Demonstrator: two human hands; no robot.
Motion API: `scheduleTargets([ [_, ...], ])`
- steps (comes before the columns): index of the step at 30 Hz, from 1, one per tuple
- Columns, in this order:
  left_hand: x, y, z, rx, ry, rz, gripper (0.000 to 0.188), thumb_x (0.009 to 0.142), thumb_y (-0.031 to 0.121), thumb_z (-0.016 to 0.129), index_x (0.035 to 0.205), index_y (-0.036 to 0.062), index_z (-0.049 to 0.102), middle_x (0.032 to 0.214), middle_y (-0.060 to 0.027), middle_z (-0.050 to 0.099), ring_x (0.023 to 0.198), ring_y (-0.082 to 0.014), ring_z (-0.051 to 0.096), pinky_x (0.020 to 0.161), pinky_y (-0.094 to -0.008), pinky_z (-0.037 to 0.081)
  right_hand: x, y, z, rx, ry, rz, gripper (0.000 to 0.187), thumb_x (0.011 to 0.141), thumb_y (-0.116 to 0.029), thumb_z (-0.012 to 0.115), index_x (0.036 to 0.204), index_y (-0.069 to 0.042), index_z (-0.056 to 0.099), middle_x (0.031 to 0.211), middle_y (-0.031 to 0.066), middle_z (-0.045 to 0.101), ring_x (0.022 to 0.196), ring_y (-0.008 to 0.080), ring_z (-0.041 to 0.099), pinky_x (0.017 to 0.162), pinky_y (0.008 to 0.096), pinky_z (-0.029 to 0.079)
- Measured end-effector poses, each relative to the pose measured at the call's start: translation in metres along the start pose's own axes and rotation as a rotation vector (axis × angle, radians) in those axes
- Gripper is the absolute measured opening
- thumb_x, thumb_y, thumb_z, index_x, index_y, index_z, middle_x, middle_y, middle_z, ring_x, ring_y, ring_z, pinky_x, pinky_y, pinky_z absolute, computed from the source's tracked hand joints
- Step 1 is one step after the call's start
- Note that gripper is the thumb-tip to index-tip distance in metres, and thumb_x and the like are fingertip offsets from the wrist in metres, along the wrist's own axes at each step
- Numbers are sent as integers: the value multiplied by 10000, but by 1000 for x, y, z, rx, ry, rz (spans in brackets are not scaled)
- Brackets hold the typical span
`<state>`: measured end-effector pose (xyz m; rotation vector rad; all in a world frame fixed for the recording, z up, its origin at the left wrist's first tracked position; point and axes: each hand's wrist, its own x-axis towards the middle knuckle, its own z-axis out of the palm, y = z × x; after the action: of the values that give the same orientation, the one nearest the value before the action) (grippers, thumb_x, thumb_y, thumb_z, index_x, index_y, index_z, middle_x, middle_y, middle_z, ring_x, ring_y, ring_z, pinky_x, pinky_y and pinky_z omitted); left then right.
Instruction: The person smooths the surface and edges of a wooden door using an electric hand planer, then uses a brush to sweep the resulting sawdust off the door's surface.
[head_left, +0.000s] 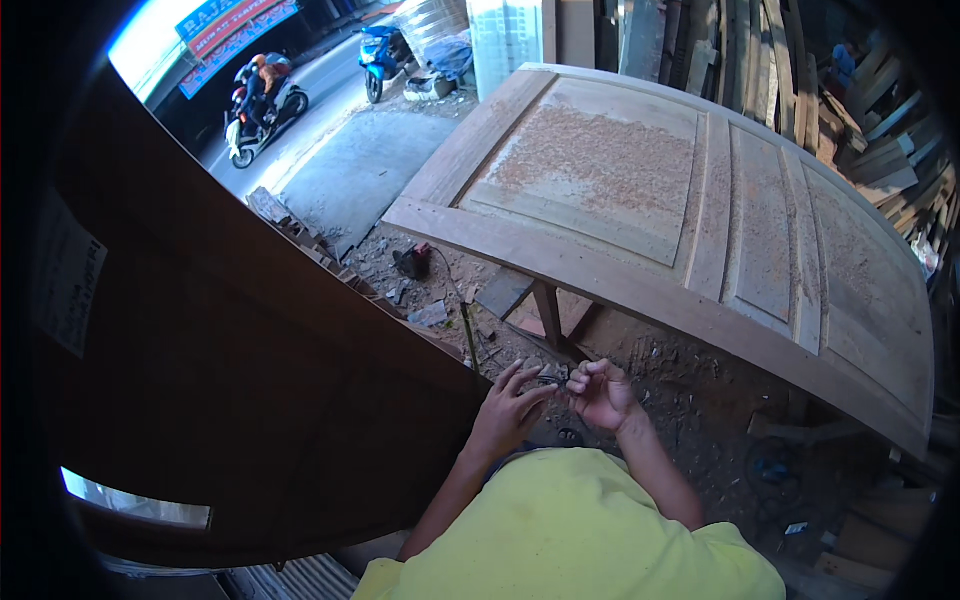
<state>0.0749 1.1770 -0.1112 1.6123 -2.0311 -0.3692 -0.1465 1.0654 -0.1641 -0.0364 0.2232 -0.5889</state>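
My left hand (512,408) and my right hand (603,395) are close together in front of my yellow shirt. A thin, dark, cord-like piece (550,379) runs between their fingertips; its exact kind is too small to make out. The left fingers are bent with the tips pinched at one end of it. On the other side, my right fingers curl in, closed on its other end. Just beyond the hands, a cord (468,325) hangs down from near a red and black tool (412,261) on the ground.
A large panelled wooden door (705,190), strewn with shavings, lies on a wooden support (548,310) ahead. At left stands a big dark brown panel (270,380). Stacked boards (770,60) fill the back right. Beyond are a parked blue motorbike (378,55) and a rider on a scooter (262,95).
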Motion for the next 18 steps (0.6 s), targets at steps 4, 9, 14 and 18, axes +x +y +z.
scheduleTargets([
  [4, -16, -11, 1, -644, 40, -358, 452, 1094, 297, 675, 1530, 179, 662, 1626, -114, 576, 1547, -363, 467, 1237, -509, 425, -4, -27, 11, -247, 134, -151, 124, 1035, -207, 713, 1025, -88, 748, 848, 20, 742, 817, 150, 726, 1061, 469, 594],
  [9, -14, -7, -6, -1534, 106, -606, 544, 1163, 340, 567, 1583, -7, 548, 1615, -146, 581, 1535, -295, 497, 1240, -511, 429, -4, -33, 14, -307, 186, -160, 155, 1051, -206, 721, 1101, -76, 786, 861, 21, 773, 816, 137, 746, 1032, 448, 609],
  [14, -24, -24, -4, -1669, 202, -710, 433, 1131, 294, 647, 1459, 13, 631, 1548, -140, 628, 1464, -272, 568, 1210, -508, 469, 15, -15, 16, -294, 240, -136, 112, 1047, -174, 738, 1086, -77, 778, 856, 15, 764, 809, 137, 741, 997, 440, 628],
  [18, -56, -58, 10, -1545, 346, -863, 155, 1092, 202, 725, 1177, 72, 716, 1371, -103, 721, 1324, -220, 659, 1150, -465, 536, 48, 8, -4, -432, 266, -104, 141, 1033, -161, 775, 935, -109, 688, 815, 6, 720, 746, 122, 716, 873, 355, 648],
])
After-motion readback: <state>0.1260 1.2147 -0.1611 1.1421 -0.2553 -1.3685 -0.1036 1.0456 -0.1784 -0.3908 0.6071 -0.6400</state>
